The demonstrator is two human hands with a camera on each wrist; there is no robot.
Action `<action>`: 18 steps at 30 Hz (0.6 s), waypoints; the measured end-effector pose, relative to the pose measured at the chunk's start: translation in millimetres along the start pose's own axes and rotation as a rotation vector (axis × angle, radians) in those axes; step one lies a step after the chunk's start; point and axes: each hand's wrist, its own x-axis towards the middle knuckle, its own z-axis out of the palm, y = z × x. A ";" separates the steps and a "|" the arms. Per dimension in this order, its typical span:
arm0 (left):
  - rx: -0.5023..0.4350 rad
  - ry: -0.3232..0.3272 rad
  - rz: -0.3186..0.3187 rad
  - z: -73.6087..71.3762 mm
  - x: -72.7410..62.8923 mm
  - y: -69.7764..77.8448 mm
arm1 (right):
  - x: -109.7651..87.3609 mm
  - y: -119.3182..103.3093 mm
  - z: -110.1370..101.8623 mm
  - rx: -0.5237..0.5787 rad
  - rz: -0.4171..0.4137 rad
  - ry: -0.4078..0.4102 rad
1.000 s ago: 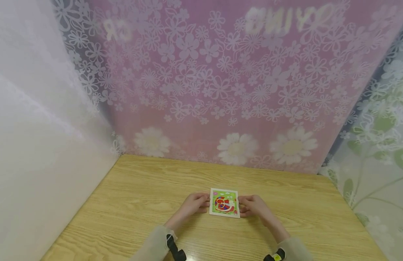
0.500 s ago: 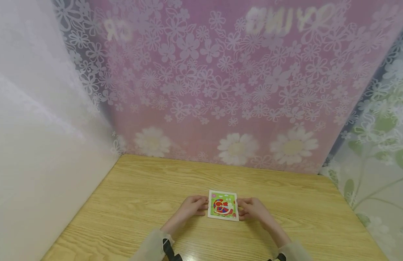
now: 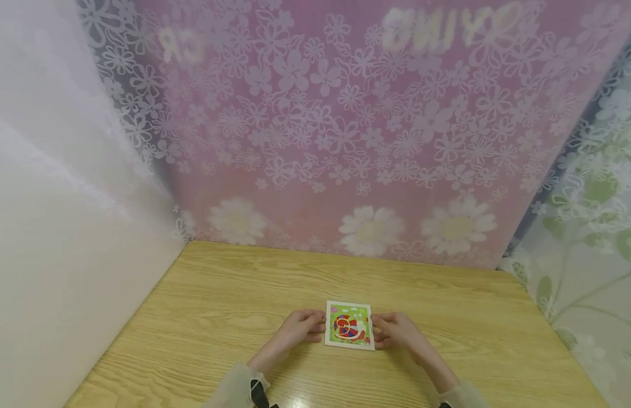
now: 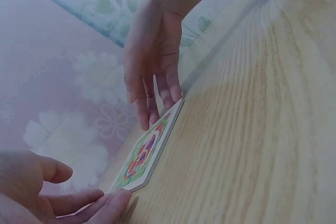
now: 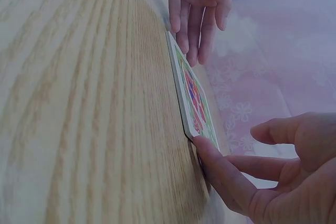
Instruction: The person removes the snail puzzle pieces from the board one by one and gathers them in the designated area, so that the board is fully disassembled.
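A small square snail picture puzzle (image 3: pixel 348 325) with a white frame lies flat on the wooden table, its picture green, red and blue. My left hand (image 3: pixel 298 330) is at its left edge; in the left wrist view the fingertips (image 4: pixel 119 199) meet the frame and the thumb stands apart. On the opposite side, my right hand (image 3: pixel 398 331) has its fingers (image 5: pixel 220 169) against the right edge, thumb raised away from it. Both hands have loosely extended fingers, none curled around the puzzle.
The wooden table (image 3: pixel 233 283) reaches back to a pink flowered curtain (image 3: pixel 315 141). A plain white wall (image 3: pixel 65 226) borders the left side, and a leafy curtain (image 3: pixel 596 255) hangs at the right.
The puzzle has slid a little toward me and slightly left, with both hands moving along at its sides. The fingers keep the same pose.
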 end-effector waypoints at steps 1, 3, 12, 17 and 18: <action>0.003 -0.005 0.002 -0.2 -0.9 -0.1 | -1.2 -0.2 0.1 -0.002 0.004 0.002; -0.002 -0.011 -0.004 -0.2 -2.9 0.1 | -3.5 -0.6 0.5 -0.002 0.012 0.000; 0.000 -0.020 -0.001 1.0 -7.5 0.5 | -9.8 1.1 1.2 0.011 0.005 -0.009; 0.008 -0.027 0.004 0.7 -7.0 -1.3 | -10.8 4.0 0.5 0.021 0.004 -0.010; 0.006 -0.027 0.003 0.4 -7.0 -1.4 | -11.0 4.1 0.2 0.019 0.001 -0.011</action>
